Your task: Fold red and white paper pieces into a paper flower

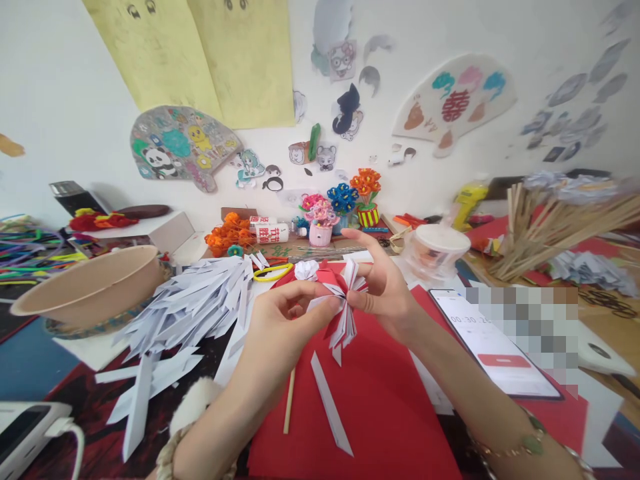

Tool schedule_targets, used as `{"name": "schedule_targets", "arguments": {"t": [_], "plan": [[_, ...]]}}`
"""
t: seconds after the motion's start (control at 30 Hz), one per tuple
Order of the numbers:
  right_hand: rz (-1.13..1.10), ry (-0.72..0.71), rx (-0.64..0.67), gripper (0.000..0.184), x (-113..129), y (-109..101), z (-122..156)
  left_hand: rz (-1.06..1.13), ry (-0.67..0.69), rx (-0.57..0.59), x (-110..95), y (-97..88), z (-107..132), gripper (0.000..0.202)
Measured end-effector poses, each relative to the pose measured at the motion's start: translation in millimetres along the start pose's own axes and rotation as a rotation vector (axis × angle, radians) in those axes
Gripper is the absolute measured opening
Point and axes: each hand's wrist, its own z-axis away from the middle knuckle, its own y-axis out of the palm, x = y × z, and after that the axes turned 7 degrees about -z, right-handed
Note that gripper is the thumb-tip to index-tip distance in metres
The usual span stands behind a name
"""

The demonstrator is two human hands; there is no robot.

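Note:
Both of my hands meet over a red sheet of paper on the table. My left hand pinches the side of a red and white paper flower made of pointed strips. My right hand grips the same flower from the right, with the index finger stretched over its top. A thin wooden stick and one loose white strip lie on the red sheet just below the flower.
A heap of white pointed paper strips lies at left beside a tan bowl. Yellow scissors, small flower pots, a lidded plastic tub, a bundle of wooden sticks and a phone ring the hands.

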Motion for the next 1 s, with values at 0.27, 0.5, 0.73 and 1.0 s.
{"name": "schedule_targets", "arguments": {"t": [0.27, 0.5, 0.73, 1.0], "plan": [[-0.003, 0.06, -0.012, 0.096, 1, 1, -1, -0.368, 0.274, -0.082, -4, -6.2, 0, 0.003], [-0.08, 0.097, -0.003, 0.098, 2, 1, -2, -0.502, 0.516, -0.087, -7, -8.9, 1, 0.004], [-0.084, 0.089, -0.019, 0.101, 4, 3, -2, -0.55, 0.551, -0.064, -8, -11.6, -1, 0.008], [-0.089, 0.058, -0.02, 0.101, 1, 4, -2, -0.416, 0.318, -0.015, -11, -13.9, -3, 0.011]]}}
